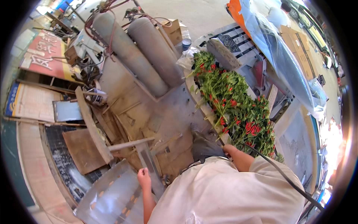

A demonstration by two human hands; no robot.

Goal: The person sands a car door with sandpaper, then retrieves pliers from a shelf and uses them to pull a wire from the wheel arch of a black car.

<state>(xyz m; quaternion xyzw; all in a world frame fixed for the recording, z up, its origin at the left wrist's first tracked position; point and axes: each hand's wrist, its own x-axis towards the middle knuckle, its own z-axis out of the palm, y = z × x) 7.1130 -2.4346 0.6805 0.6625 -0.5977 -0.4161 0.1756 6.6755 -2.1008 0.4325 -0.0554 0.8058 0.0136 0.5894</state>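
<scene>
My left hand (pixel 144 177) hangs at the lower middle with its fingers curled in, above a clear plastic-covered panel (pixel 108 194); I see nothing in it. Close by my right side, my right hand (pixel 231 152) is closed, next to the near edge of a heap of green chilli plants (pixel 233 100) with red chillies. A thin dark end shows beside its fingers, but what it holds is mostly hidden. The plants lie in a long pile on a low frame to the right. A dark strap (pixel 287 177) runs past my right arm.
Two large gas cylinders (pixel 145 48) lie ahead, with red hoses. A stone block (pixel 223 54) rests at the heap's far end. Wooden boards (pixel 93 127) and scrap crowd the left. A blue plastic sheet (pixel 276 52) hangs at the right; a person (pixel 279 15) is beyond it.
</scene>
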